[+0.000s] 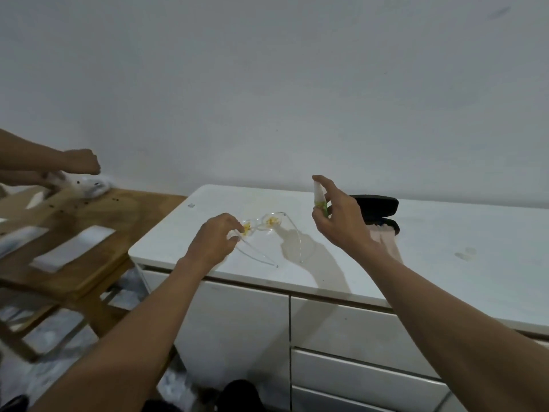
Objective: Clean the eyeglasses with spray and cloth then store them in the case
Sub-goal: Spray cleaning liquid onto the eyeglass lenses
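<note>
Head view: my left hand [214,239] pinches the glasses [269,226] by one corner above the white bench [445,233]. My right hand [338,217] grips the spray bottle [320,200], nozzle left. The case [377,205] sits open, far right. Thin grip, so they might twist and I'd spray the bench.

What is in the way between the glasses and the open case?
Only the right hand, holding the spray bottle up, sits between the glasses in the left hand and the open black case. The countertop between them looks bare.
</note>
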The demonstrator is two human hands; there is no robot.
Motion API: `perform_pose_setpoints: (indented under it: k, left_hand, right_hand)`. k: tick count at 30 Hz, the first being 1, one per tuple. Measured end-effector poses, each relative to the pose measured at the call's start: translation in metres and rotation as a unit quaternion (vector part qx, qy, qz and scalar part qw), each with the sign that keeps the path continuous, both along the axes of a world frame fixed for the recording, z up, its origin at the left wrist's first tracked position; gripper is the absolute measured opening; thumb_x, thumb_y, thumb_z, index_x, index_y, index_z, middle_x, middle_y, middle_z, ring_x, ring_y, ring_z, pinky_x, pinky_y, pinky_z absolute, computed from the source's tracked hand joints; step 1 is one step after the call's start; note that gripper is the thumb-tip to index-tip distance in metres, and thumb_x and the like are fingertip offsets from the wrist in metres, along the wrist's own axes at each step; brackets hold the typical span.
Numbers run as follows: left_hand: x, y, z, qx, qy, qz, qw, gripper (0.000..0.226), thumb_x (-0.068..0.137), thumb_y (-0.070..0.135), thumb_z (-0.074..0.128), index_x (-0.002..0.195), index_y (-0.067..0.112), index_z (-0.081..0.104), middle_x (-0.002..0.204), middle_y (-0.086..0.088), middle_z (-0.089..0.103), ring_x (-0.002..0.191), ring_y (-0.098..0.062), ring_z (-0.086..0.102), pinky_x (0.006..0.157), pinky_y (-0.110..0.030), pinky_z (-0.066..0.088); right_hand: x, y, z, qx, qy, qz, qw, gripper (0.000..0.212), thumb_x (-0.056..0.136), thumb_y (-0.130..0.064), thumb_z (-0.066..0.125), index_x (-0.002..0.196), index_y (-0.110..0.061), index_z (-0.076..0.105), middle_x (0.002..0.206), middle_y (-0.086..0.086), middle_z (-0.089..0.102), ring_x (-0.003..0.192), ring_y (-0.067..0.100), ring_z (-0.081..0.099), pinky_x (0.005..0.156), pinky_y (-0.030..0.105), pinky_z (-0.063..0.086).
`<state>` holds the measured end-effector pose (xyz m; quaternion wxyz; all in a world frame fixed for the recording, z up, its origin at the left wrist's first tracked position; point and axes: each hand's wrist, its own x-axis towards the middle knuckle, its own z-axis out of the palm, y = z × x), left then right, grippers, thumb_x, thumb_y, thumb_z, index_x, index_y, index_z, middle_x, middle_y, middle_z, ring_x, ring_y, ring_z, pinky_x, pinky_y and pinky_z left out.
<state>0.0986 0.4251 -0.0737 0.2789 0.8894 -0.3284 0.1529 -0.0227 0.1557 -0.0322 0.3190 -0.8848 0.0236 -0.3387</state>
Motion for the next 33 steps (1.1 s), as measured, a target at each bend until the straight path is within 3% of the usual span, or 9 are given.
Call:
perform_pose_setpoints:
  k: [8, 12, 15, 20, 23, 27, 33]
  left_hand:
    - [0.008, -0.013, -0.013, -0.11, -0.033, 0.009, 0.993, 0.009, 0.086, 0.004, 0.076, 0.094, 0.007, 0.078, 0.098, -0.007, 0.078, 0.086, -0.025, 0.073, 0.079, -0.043, 0.061]
    - [0.008, -0.024, -0.007, -0.181, -0.008, 0.045, 0.982, 0.007, 0.089, 0.003, 0.073, 0.094, 0.006, 0.076, 0.086, -0.005, 0.078, 0.079, -0.019, 0.073, 0.078, -0.04, 0.061]
    - [0.012, -0.029, -0.004, -0.23, 0.025, 0.055, 0.971, 0.007, 0.09, 0.003, 0.072, 0.092, 0.009, 0.075, 0.08, 0.001, 0.073, 0.075, -0.011, 0.07, 0.075, -0.041, 0.063]
    - [0.013, -0.039, 0.005, -0.283, 0.034, 0.076, 0.955, 0.007, 0.094, 0.004, 0.069, 0.093, 0.011, 0.072, 0.082, -0.003, 0.072, 0.073, -0.021, 0.072, 0.065, -0.045, 0.064]
    - [0.013, -0.044, 0.01, -0.294, 0.012, 0.102, 0.95, 0.004, 0.096, 0.009, 0.067, 0.096, 0.012, 0.069, 0.082, -0.002, 0.072, 0.062, -0.024, 0.07, 0.059, -0.044, 0.063]
    - [0.012, -0.051, 0.012, -0.319, 0.036, 0.126, 0.939, 0.007, 0.096, 0.006, 0.067, 0.095, 0.012, 0.07, 0.085, -0.01, 0.071, 0.062, -0.03, 0.069, 0.047, -0.038, 0.061]
    - [0.017, -0.058, 0.013, -0.384, 0.103, 0.121, 0.91, 0.015, 0.09, -0.006, 0.069, 0.092, 0.008, 0.072, 0.082, -0.017, 0.069, 0.065, -0.028, 0.073, 0.058, -0.025, 0.062]
  right_hand:
    - [0.003, -0.008, -0.001, -0.003, 0.008, -0.014, 1.0, 0.065, 0.083, -0.013, 0.052, 0.145, -0.033, 0.047, 0.078, -0.013, 0.048, 0.072, 0.018, 0.049, 0.075, 0.032, 0.041]
    - [0.002, -0.01, -0.007, 0.023, 0.032, -0.002, 0.999, 0.064, 0.081, -0.019, 0.045, 0.142, -0.039, 0.045, 0.078, -0.012, 0.048, 0.078, 0.022, 0.054, 0.074, 0.043, 0.052]
    - [0.002, -0.011, -0.016, 0.02, 0.029, -0.001, 0.999, 0.06, 0.084, -0.02, 0.041, 0.142, -0.032, 0.049, 0.073, -0.009, 0.047, 0.073, 0.013, 0.049, 0.075, 0.034, 0.041]
    - [0.002, -0.004, -0.026, 0.024, 0.037, -0.011, 0.999, 0.051, 0.091, -0.011, 0.043, 0.138, -0.026, 0.052, 0.052, -0.004, 0.04, 0.051, 0.014, 0.039, 0.055, 0.03, 0.033]
    - [0.004, 0.003, -0.031, 0.02, 0.039, -0.012, 0.999, 0.044, 0.097, -0.012, 0.047, 0.138, -0.027, 0.05, 0.05, -0.004, 0.043, 0.046, 0.015, 0.041, 0.051, 0.031, 0.036]
    - [0.005, 0.008, -0.037, 0.017, 0.045, -0.005, 0.999, 0.043, 0.1, -0.014, 0.048, 0.141, -0.029, 0.047, 0.053, -0.004, 0.045, 0.049, 0.014, 0.043, 0.053, 0.033, 0.037]
    - [0.004, 0.009, -0.044, 0.024, 0.055, -0.01, 0.998, 0.045, 0.1, -0.014, 0.048, 0.143, -0.028, 0.047, 0.053, -0.007, 0.043, 0.048, 0.012, 0.042, 0.053, 0.031, 0.035]
